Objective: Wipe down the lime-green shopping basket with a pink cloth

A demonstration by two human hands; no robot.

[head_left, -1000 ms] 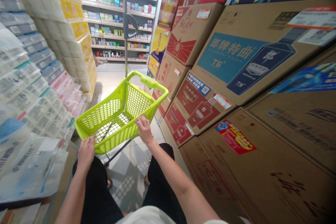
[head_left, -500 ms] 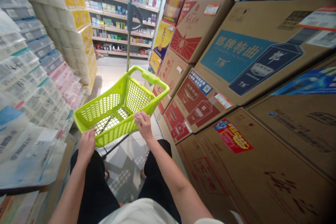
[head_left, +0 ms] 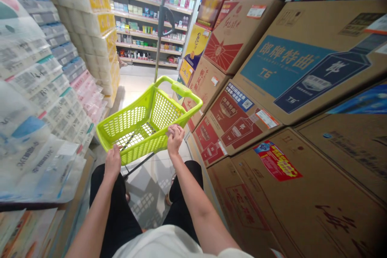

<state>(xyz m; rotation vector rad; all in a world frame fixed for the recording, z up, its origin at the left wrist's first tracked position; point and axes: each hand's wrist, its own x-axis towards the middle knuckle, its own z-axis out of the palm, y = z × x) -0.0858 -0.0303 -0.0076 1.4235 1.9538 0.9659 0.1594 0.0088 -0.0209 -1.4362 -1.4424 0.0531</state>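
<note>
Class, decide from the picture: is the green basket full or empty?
Empty, as far as visible: the green basket shows only bare latticed floor inside.

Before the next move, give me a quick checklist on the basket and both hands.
1. Left hand in place: ok, at the near left corner of the green basket.
2. Right hand in place: ok, at the basket's near side, farther right.
3. Firmness of each grip: cannot tell, fingers partly hidden.
4. Basket's open top facing up: ok.
5. Side gaps to the wrapped packs on the left and cartons on the right: cannot tell from this angle.
</note>
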